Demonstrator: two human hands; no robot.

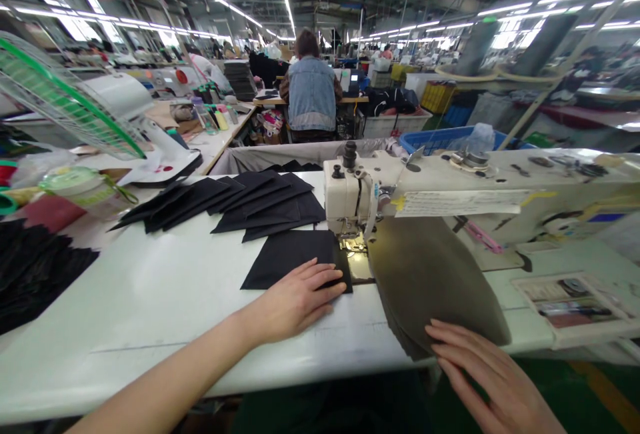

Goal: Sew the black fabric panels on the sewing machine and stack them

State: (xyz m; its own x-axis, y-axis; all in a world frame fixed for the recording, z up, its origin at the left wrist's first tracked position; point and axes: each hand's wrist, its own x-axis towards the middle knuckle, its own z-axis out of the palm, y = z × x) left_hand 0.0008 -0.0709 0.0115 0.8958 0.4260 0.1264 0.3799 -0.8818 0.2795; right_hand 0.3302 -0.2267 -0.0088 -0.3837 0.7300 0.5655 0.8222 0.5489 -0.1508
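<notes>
My left hand (305,297) lies flat, fingers stretched, on the near right corner of a black fabric piece (293,257). That piece rests on the table just left of the needle area of a white sewing machine (353,201). My right hand (483,367) has its fingers extended, the fingertips at the near edge of a stack of grey-brown curved panels (435,281) under the machine's arm. Whether it grips the top panel I cannot make out. Beyond my left hand, several folded black pieces (270,197) overlap in a row.
A white fan with a green rim (75,94) stands at the left, near a pile of black fabric (37,271). A small tray of tools (573,301) sits at the right. Past the machine are a blue basket (450,137) and a seated person (311,91).
</notes>
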